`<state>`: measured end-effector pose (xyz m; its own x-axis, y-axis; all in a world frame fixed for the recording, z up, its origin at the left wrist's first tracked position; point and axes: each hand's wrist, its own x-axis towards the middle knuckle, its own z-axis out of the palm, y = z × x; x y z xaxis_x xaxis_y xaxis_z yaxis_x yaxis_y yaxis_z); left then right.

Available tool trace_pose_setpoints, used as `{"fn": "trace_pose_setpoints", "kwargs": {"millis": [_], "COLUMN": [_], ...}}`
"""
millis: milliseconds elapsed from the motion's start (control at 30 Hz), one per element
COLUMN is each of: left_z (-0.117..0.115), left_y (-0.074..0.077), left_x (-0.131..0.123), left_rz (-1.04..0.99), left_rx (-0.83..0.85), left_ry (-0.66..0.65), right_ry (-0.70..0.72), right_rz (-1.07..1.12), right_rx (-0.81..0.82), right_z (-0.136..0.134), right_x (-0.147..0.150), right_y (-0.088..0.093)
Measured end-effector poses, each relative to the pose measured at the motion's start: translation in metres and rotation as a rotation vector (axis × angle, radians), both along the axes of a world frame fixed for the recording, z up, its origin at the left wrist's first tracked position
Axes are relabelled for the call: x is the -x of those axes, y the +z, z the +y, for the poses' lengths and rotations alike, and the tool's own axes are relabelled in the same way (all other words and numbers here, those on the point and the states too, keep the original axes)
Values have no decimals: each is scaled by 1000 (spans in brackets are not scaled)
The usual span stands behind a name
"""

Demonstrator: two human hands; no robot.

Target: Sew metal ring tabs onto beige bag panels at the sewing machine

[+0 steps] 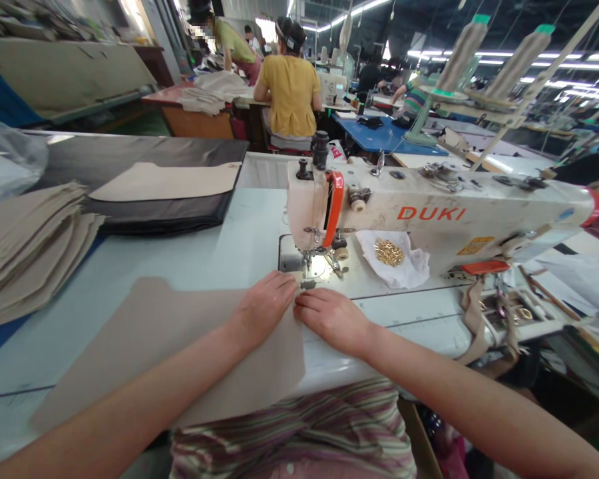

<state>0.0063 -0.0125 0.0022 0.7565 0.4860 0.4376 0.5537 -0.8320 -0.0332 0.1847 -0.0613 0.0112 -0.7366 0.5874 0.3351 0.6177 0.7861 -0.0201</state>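
Observation:
A large beige fabric panel (180,326) lies across the pale sewing table, its right corner reaching towards the needle of the sewing machine (359,206). My left hand (265,303) rests on that corner, fingers bent and closed at its edge, just in front of the presser foot (309,256). Close beside it, my right hand (332,319) has its fingers pressed together at the same edge. Both thumbs are mostly hidden, and so is whatever small piece may lie between the fingertips.
Gold-coloured metal pieces (389,253) lie on a white cloth (414,263) by the machine. Stacked beige pieces (30,239) stand at left, near a cut panel (170,181) on black material. A tray (522,313) with rings and straps is at right. Co-workers (289,86) sit beyond.

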Motion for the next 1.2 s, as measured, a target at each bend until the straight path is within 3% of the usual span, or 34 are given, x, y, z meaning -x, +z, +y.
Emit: {"fn": "trace_pose_setpoints", "kwargs": {"millis": [233,633,933,1200], "left_z": [-7,-13,10,25], "left_y": [1,1,-4,-9], "left_x": [3,1,-19,-22], "left_rz": [-48,-132,-118,-91], "left_rx": [34,52,20,60], "left_ry": [-1,38,30,42], "right_ry": [-116,-107,-161,-196], "right_rz": [35,58,14,-5], "right_rx": [-67,-68,-36,13], "right_z": [8,8,27,38], "right_x": [2,4,-13,-18], "right_y": [-5,-4,-2,-5]}}
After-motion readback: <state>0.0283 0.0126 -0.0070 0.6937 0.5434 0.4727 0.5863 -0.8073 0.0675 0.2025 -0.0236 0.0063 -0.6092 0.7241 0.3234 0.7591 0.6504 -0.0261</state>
